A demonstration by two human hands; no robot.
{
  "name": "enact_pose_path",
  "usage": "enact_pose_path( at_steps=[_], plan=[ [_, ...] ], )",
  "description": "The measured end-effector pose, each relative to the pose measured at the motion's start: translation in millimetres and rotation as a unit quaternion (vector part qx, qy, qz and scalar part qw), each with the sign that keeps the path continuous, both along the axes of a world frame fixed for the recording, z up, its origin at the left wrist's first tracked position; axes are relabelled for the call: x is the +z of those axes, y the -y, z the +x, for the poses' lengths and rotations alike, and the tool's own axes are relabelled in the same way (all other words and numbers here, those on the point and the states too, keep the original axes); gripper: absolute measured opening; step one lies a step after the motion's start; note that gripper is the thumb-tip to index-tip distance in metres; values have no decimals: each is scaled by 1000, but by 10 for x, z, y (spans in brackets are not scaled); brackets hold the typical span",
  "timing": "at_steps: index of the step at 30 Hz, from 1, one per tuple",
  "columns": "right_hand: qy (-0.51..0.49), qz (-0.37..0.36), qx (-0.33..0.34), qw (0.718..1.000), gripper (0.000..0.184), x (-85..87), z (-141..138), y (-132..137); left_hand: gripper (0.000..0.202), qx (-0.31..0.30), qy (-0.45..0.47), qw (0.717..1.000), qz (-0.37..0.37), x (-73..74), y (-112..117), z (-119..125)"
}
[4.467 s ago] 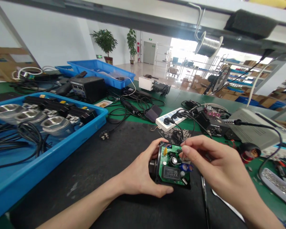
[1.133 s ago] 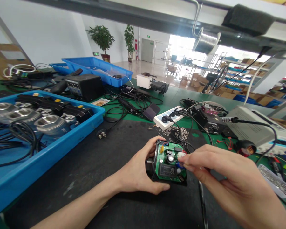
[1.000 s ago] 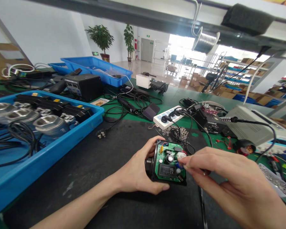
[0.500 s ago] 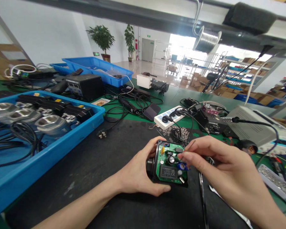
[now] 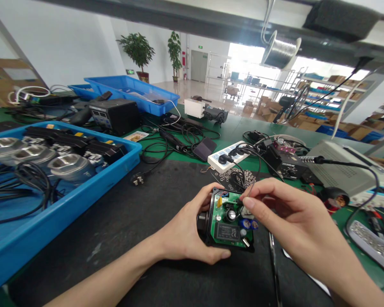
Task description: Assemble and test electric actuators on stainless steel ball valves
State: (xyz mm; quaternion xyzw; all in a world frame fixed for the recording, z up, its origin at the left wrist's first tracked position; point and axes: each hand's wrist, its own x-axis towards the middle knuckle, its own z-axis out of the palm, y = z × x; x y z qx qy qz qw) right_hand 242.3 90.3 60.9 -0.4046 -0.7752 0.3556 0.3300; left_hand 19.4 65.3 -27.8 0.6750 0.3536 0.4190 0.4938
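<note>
My left hand (image 5: 187, 230) is wrapped round a black housing (image 5: 203, 219), thumb along its near side, holding it tilted above the dark mat. A green circuit board (image 5: 218, 208) faces up in it, carrying a black block (image 5: 227, 231), a round capacitor (image 5: 231, 215) and blue parts (image 5: 247, 223). At the board's far right corner, my right hand (image 5: 288, 217) pinches a thin wire (image 5: 252, 185) between thumb and forefinger. Those fingertips hide part of the board and where the wire ends.
A blue tray (image 5: 115, 175) with metal housings and cables stands left. Behind the hands are a white power strip (image 5: 217, 161) and scattered small metal rings (image 5: 225, 175). A soldering iron (image 5: 326, 161) and a box of small parts (image 5: 373, 241) sit right; a solder spool (image 5: 281, 49) hangs above.
My right fingertips have shifted slightly left and up along the board, bringing more of the blue parts into sight. My left hand keeps its hold on the housing, nearly still.
</note>
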Motion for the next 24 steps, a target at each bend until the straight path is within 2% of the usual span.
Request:
enact_pose_path(
  at_steps=[3, 6, 11, 18, 24],
  plan=[
    [47, 62, -7, 997, 2, 42, 48, 62, 105, 11, 9, 1000, 6, -18, -1, 8],
    [63, 124, -8, 990, 8, 64, 86, 111, 106, 13, 9, 1000, 5, -31, -2, 11],
    [72, 187, 32, 979, 12, 51, 128, 117, 109, 14, 13, 1000, 6, -44, -4, 12],
    [98, 253, 64, 960, 17, -8, 150, 146, 108, 11, 8, 1000, 7, -55, -8, 12],
    [120, 259, 49, 957, 16, -24, 173, 146, 107, 10, 8, 1000, 9, -54, -12, 10]
  ],
)
